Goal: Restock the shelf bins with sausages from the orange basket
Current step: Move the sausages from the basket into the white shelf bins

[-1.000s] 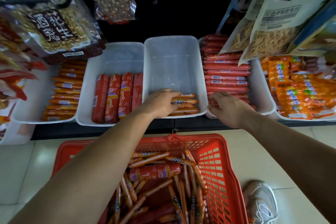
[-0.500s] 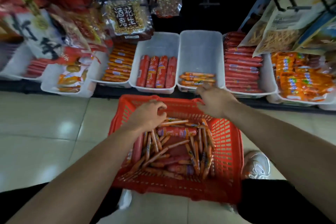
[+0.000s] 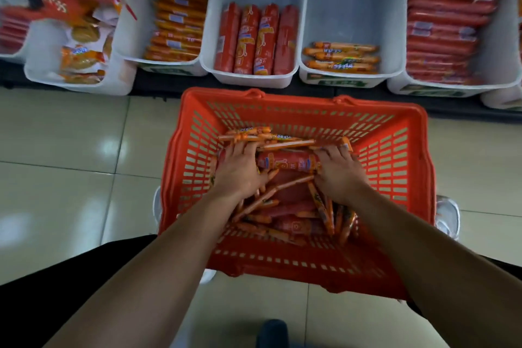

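The orange basket stands on the floor below the shelf, piled with thin orange sausages and some thick red ones. Both my hands are down inside it. My left hand curls its fingers over one end of a bunch of thin orange sausages at the far side of the pile. My right hand grips the other end of that bunch. On the shelf, a white bin holds only a few thin orange sausages at its front.
To its left, another white bin holds several thick red sausages; further left are orange sticks and snack packets. Long red sausages fill the right bin. My shoe stands beside the basket on the tiled floor.
Both hands came back from the shelf bins and went down into the basket. They now hold a bunch of thin sausages. My view tilted downward.
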Action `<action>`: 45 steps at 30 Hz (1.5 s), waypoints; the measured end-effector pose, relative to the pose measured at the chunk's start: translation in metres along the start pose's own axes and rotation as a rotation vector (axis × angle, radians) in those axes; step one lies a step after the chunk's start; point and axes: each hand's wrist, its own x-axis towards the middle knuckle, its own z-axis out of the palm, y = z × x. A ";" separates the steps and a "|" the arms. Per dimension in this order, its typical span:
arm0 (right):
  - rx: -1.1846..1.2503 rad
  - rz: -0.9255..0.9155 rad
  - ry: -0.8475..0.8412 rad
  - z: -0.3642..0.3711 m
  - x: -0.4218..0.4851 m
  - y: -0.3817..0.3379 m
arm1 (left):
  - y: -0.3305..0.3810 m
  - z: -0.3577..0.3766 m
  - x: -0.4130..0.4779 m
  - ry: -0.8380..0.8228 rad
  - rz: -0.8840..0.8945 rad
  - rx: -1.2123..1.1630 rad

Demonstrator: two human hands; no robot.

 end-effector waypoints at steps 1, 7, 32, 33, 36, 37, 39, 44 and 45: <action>-0.012 -0.022 0.013 0.002 0.009 -0.005 | -0.004 0.002 0.010 0.048 -0.002 -0.006; -0.062 -0.037 -0.049 0.027 0.050 -0.023 | -0.033 0.017 0.052 0.072 -0.079 -0.039; 0.281 0.100 -0.177 0.048 -0.009 -0.040 | -0.047 0.031 -0.040 0.008 -0.307 -0.330; 0.287 0.096 -0.174 0.048 -0.008 -0.041 | -0.048 0.032 -0.040 -0.012 -0.332 -0.323; 0.295 0.100 -0.160 0.050 -0.004 -0.042 | -0.045 0.032 -0.034 -0.032 -0.367 -0.281; 0.300 0.105 -0.158 0.050 -0.003 -0.042 | -0.043 0.032 -0.032 -0.027 -0.361 -0.267; 0.319 0.120 -0.158 0.050 -0.002 -0.042 | -0.037 0.033 -0.029 -0.018 -0.338 -0.277; 0.342 0.133 -0.163 0.054 0.000 -0.041 | -0.043 0.042 -0.019 -0.073 -0.364 -0.237; 0.345 0.130 -0.164 0.054 0.001 -0.041 | -0.046 0.043 -0.016 -0.094 -0.362 -0.215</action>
